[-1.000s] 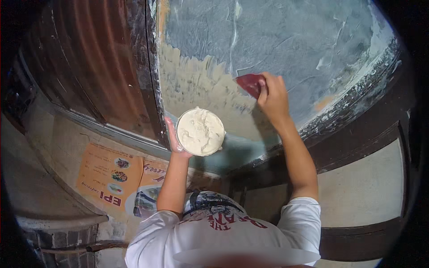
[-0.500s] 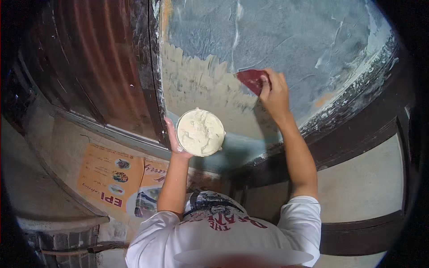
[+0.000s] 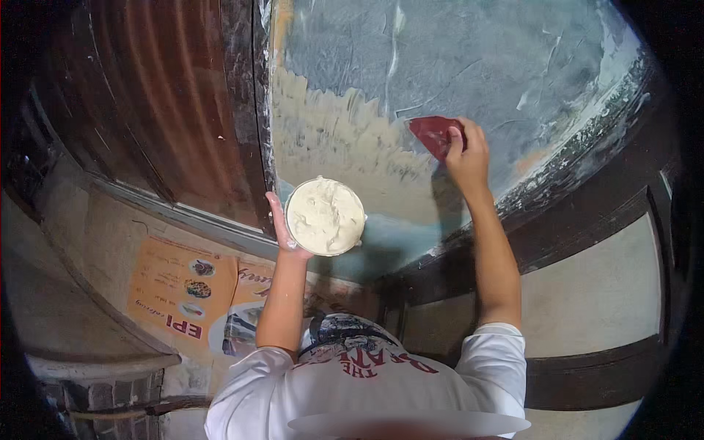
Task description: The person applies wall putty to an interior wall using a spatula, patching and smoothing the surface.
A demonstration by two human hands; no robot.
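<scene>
My left hand (image 3: 287,233) supports a round tub of cream-coloured putty (image 3: 325,217) from its left side, thumb up along the rim; its other fingers are hidden under the tub. In my right hand (image 3: 467,155) a dark red flat scraper (image 3: 435,135) is pinched between thumb and fingers. The scraper's left tip lies at or close against the blue-grey wall (image 3: 469,66), beside the edge of a beige putty coat (image 3: 341,132). That coat has a ragged upper border and covers the wall's lower left part.
A dark brown wooden door or panel (image 3: 154,95) stands left of the wall. Dark framing (image 3: 587,213) with pale panels runs along the right. An orange printed banner (image 3: 183,286) lies on the floor at lower left, near a grey ribbed object (image 3: 103,389).
My right hand has moved a little to the right with the scraper. The tub in my left hand has shifted very slightly left.
</scene>
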